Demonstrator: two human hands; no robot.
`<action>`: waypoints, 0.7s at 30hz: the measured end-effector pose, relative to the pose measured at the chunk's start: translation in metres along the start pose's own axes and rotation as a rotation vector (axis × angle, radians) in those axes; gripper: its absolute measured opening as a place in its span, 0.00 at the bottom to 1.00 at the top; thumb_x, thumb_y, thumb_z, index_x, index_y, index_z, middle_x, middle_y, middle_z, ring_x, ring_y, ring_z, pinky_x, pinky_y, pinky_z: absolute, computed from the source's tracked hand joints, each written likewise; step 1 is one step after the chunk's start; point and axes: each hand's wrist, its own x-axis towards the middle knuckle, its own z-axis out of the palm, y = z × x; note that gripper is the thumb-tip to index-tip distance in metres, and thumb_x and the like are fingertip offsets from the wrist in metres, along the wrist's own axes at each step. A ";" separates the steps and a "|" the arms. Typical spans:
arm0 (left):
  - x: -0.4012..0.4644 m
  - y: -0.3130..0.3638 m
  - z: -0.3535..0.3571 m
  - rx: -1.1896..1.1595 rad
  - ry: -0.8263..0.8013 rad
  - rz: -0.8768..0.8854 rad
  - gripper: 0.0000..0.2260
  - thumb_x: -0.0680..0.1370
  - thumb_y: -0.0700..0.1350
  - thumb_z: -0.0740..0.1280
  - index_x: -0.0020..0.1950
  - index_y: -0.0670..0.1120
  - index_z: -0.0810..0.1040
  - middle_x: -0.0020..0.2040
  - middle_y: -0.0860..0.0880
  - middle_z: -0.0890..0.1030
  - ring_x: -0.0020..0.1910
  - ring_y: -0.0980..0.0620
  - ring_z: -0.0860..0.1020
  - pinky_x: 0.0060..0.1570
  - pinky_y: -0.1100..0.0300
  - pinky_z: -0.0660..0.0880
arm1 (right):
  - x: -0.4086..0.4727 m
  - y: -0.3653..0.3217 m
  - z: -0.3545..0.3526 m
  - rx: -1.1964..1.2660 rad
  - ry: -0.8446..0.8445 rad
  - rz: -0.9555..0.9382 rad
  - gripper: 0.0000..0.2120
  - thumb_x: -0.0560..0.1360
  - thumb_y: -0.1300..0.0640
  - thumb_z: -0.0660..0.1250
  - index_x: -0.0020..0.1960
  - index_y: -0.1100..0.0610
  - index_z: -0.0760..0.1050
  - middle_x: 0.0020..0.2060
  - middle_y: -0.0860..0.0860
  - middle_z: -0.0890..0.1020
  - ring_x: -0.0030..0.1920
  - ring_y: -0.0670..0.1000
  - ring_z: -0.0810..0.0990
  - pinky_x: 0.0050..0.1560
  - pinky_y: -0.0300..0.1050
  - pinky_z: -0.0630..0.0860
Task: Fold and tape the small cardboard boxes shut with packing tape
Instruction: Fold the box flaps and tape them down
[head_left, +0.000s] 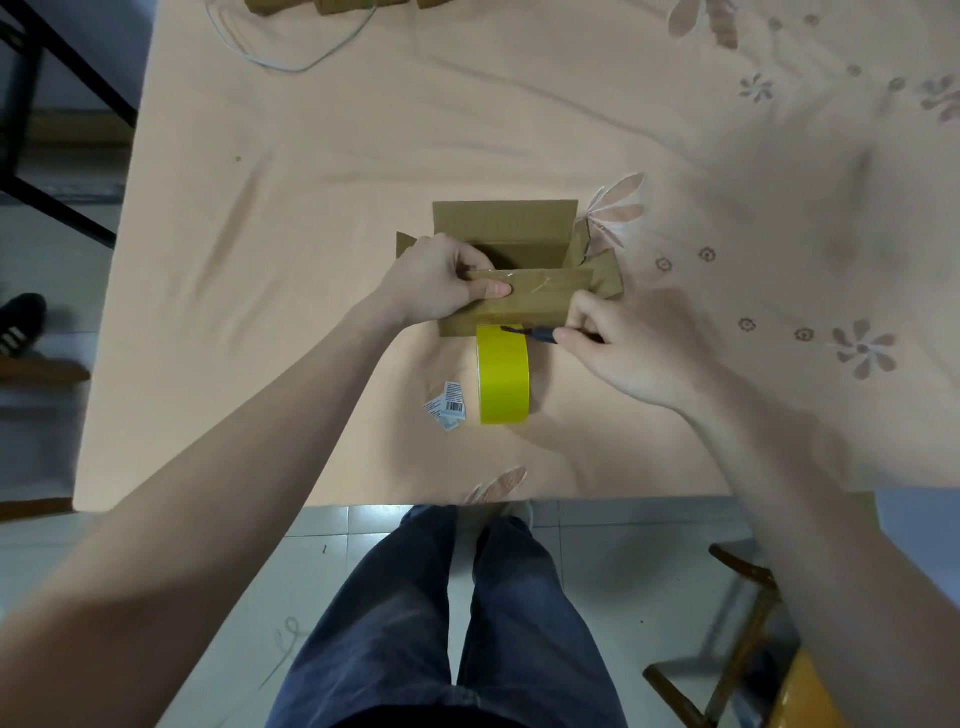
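Gripping the near wall of the small cardboard box (511, 260) at frame centre, the left hand (441, 280) is curling its fingers over the top edge into the open cavity while its thumb is pressing flat along the outer face, where a shiny strip of clear tape (535, 291) is already lying. The box is sitting on the peach flowered tablecloth (311, 208) with its far flap standing up and a side flap splaying out toward the right of the frame, so its top is not yet closed. Its long axis is running left to right across the picture, and the taped strip is running the same way. The yellow tape roll (504, 374) is standing on edge just below the box, touching or nearly touching its near face, its axis also pointing left to right. The right hand (628, 348) is coming in from the lower right, pinching a small dark tool (535, 333), probably a cutter, whose tip is reaching left to the top of the roll, right where tape would be leaving the roll for the box. That gap between roll and box looks like the place the coming cut depends on, and the right hand is the nearer one. A torn barcode label (448, 410) is lying left of the roll.
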 end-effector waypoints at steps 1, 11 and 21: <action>0.000 0.000 0.000 0.002 0.006 -0.003 0.07 0.74 0.51 0.72 0.39 0.49 0.83 0.38 0.42 0.81 0.40 0.44 0.76 0.42 0.49 0.73 | 0.002 -0.002 0.000 -0.070 0.008 -0.033 0.13 0.78 0.44 0.60 0.41 0.52 0.69 0.27 0.46 0.71 0.35 0.50 0.72 0.30 0.43 0.57; -0.002 0.000 0.002 0.010 0.032 -0.016 0.09 0.73 0.52 0.71 0.37 0.49 0.82 0.37 0.42 0.81 0.36 0.47 0.73 0.39 0.51 0.71 | 0.024 -0.027 0.012 -0.044 0.011 -0.046 0.13 0.76 0.45 0.65 0.42 0.55 0.77 0.39 0.54 0.79 0.44 0.60 0.78 0.36 0.45 0.68; 0.000 -0.002 0.002 0.049 0.053 -0.034 0.09 0.74 0.54 0.71 0.39 0.50 0.81 0.39 0.44 0.81 0.40 0.46 0.75 0.41 0.51 0.72 | 0.021 -0.033 0.004 -0.164 0.095 0.008 0.13 0.77 0.46 0.65 0.41 0.54 0.77 0.35 0.50 0.73 0.40 0.56 0.74 0.29 0.41 0.56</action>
